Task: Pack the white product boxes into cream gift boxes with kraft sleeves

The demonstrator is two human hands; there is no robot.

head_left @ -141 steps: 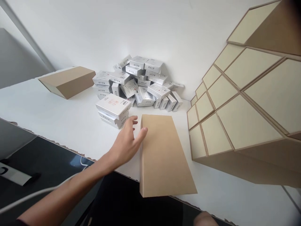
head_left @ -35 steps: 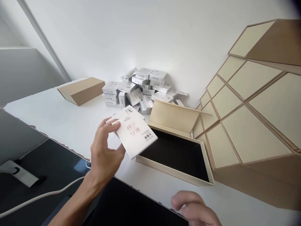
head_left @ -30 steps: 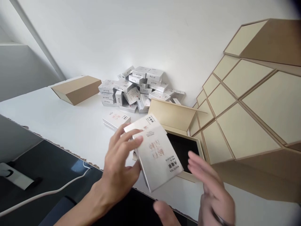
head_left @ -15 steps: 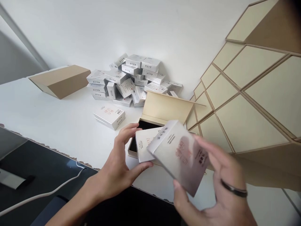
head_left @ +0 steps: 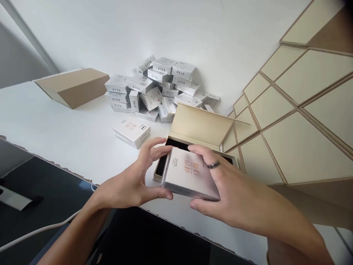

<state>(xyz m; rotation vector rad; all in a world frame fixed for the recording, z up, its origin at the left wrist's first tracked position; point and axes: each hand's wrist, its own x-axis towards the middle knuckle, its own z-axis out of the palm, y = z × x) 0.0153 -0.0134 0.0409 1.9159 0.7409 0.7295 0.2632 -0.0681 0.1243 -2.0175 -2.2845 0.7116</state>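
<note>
Over the open cream gift box point(head_left: 197, 123) with a black lining, a silver-white carton point(head_left: 190, 169) with orange and black print is held slightly tilted. My left hand point(head_left: 135, 175) grips its left end, thumb at the near edge and fingers at the far side. My right hand point(head_left: 223, 176), with a dark ring on one finger, clasps the right part of the same carton from above. Whether a second carton lies under it is hidden. To the left, two similar cartons point(head_left: 131, 130) are stacked on the white table point(head_left: 91, 140).
Behind the gift box is a heap of silver-white cartons point(head_left: 158, 86) against the wall. A closed brown box point(head_left: 74, 86) lies at the back left. Stacked cream-and-brown boxes point(head_left: 292, 140) rise on the right. A white cable point(head_left: 46, 230) hangs below the table edge.
My right hand has brought its carton left and down, over the one in my left hand, turning it flatter. Both hands now meet at the carton above the gift box.
</note>
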